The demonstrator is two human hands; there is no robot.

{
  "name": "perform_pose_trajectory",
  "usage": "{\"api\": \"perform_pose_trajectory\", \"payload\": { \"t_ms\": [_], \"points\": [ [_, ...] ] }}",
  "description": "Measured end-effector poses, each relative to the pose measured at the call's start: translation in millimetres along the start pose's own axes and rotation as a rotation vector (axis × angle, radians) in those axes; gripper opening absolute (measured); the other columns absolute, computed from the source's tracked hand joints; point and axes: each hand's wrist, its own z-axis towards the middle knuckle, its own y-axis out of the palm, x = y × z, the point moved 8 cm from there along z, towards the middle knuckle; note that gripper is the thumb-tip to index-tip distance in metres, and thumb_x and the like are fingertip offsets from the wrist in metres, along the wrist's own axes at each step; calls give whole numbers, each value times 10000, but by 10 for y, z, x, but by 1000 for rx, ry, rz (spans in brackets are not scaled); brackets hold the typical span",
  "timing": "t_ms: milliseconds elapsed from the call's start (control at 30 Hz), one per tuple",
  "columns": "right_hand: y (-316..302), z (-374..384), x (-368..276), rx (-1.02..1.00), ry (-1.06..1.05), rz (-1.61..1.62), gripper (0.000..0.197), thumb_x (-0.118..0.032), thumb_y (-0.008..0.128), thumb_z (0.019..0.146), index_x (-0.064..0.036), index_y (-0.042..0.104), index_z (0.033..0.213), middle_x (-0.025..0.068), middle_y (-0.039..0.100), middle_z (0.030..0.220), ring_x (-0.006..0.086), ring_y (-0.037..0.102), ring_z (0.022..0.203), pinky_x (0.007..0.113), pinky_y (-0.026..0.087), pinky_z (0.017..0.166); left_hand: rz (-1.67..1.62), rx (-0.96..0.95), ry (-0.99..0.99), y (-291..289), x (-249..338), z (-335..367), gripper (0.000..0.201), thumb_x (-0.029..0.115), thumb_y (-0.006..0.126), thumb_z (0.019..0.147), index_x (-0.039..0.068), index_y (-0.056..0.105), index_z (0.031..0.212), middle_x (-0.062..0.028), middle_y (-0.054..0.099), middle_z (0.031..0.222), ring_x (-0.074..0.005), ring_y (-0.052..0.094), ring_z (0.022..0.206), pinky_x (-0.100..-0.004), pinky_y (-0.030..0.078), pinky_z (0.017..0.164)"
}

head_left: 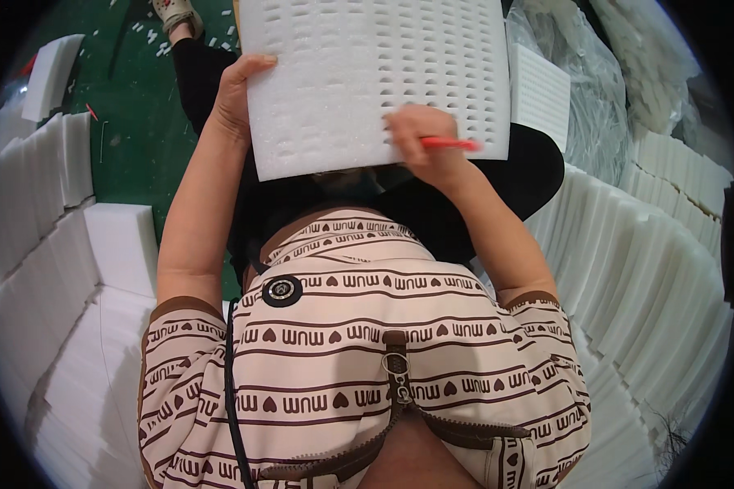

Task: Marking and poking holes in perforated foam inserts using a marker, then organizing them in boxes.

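Observation:
A white foam sheet [318, 106] lies in front of me, over my lap. Rows of small slots cover it; those on its right side show as dark open holes, while the left part looks mostly filled. My left hand [236, 94] grips the sheet's left edge, thumb on top and the other fingers hidden below. Over the lower right part of the sheet, my right hand [426, 138] is closed round a slim red-handled tool [455, 144]. The tool's working end is hidden by the fingers, which are slightly blurred and close to the slots.
Stacked white foam sheets [620, 253] stand to my right, and more foam stacks [37, 196] line the left. Clear plastic wrap [583, 90] is bunched at the upper right beside another slotted sheet [540, 94]. Small white scraps [151, 37] are scattered over the green floor [126, 155].

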Motion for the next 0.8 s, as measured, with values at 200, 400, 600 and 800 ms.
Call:
{"api": "perform_pose_trajectory", "payload": {
  "t_ms": [200, 400, 600, 800],
  "points": [
    [-230, -101, 242, 154, 134, 330, 243, -94, 571, 810, -93, 502, 576, -6, 500, 544, 186, 426, 463, 289, 325, 435, -6, 24, -7, -58, 9, -7, 640, 183, 551, 693, -24, 438, 1288, -272, 536, 1175, -378, 527, 1004, -438, 396, 895],
    [-120, -14, 316, -17, 97, -96, 274, -84, 502, 829, -70, 459, 558, 24, 445, 541, 151, 375, 496, 269, 313, 475, -26, -18, 20, -7, 74, 90, 631, 173, 539, 697, -15, 445, 1292, -245, 545, 1190, -346, 543, 1005, -412, 400, 912],
    [-843, -291, 823, 470, 466, 953, 341, -169, 367, 940, -87, 478, 628, 48, 471, 650, 132, 391, 611, 226, 311, 608, -166, -45, 186, 65, 182, 57, 618, 151, 527, 706, 5, 448, 1301, -193, 564, 1211, -323, 565, 1029, -389, 401, 940],
    [-127, -509, 670, 243, 995, 1263, 370, -341, 433, 980, -8, 580, 1047, 126, 638, 934, 191, 617, 759, 281, 483, 720, -273, -138, 275, 366, 287, -80, 612, 126, 531, 706, 19, 453, 1304, -156, 568, 1226, -300, 569, 1042, -389, 401, 942]
  ]
}}
